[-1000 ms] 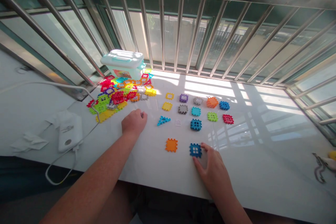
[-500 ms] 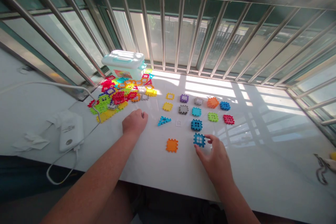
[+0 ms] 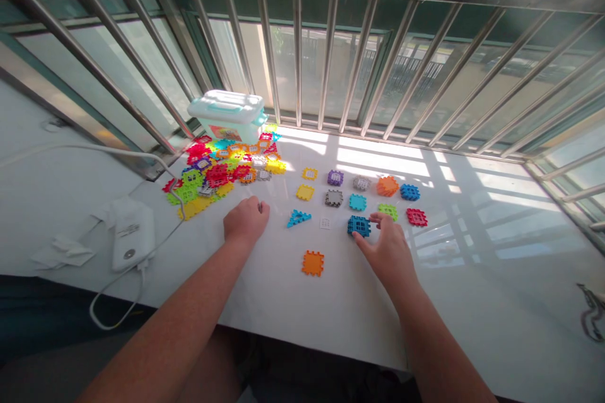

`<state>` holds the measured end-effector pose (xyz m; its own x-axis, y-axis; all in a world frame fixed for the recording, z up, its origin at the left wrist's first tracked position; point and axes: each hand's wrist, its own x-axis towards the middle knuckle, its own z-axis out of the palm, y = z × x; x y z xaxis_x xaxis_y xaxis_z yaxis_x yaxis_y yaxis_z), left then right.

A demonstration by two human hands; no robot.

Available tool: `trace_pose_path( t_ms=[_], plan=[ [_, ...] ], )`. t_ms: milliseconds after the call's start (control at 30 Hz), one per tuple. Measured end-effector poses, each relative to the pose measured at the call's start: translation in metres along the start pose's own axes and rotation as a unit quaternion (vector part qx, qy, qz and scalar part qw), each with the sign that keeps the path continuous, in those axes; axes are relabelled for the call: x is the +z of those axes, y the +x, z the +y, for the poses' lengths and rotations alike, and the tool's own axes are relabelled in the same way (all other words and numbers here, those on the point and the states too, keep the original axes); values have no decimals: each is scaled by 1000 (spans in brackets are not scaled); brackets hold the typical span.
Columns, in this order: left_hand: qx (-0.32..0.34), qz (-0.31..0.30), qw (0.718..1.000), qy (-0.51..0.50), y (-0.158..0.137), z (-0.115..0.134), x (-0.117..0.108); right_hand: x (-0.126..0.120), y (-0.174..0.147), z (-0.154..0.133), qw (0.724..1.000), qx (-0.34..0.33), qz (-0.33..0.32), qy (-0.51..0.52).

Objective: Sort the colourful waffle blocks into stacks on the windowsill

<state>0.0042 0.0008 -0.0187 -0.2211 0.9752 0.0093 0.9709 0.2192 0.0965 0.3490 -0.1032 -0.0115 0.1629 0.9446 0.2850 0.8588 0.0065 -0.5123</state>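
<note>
My right hand (image 3: 388, 245) pinches a blue window tile (image 3: 358, 225) between thumb and fingers, at the top of a small pile of like tiles. Whether the tile lies fully on the pile is hard to see. My left hand (image 3: 246, 220) rests on the table, curled into a fist; its inside is hidden. Between the hands lie an orange square tile (image 3: 312, 263), a blue triangular piece (image 3: 299, 218) and a small white window piece (image 3: 325, 223). Just beyond my right fingers is a green tile (image 3: 387, 211).
Sorted tiles stand in rows, among them an orange pile (image 3: 387, 186) and a red one (image 3: 416, 217). A heap of mixed pieces (image 3: 220, 175) lies by a lidded box (image 3: 227, 114). At left are a white power bank (image 3: 133, 239) and cable; metal bars (image 3: 326, 63) rise behind.
My right hand has moved away from me with the blue window tile, from the spot in front of the blue pile onto it. The left fist has stayed in place.
</note>
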Motion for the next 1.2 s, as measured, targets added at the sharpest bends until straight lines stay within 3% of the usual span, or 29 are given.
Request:
trace_pose_path(
  t_ms=[567, 767, 900, 1000, 1200],
  plan=[
    [5, 14, 1000, 3, 1, -2, 4, 6, 1, 4, 1000, -10, -2, -13],
    [3, 10, 1000, 4, 1, -1, 3, -4, -11, -20, 993, -106, 41, -2],
    [3, 7, 1000, 4, 1, -1, 3, 4, -41, -58, 978, -193, -76, 16],
    [4, 10, 1000, 0, 2, -2, 4, 18, -66, -78, 965, -207, -160, -21],
    [6, 16, 1000, -4, 3, -4, 7, 23, -95, -74, 965, -194, -174, -39]
  ],
)
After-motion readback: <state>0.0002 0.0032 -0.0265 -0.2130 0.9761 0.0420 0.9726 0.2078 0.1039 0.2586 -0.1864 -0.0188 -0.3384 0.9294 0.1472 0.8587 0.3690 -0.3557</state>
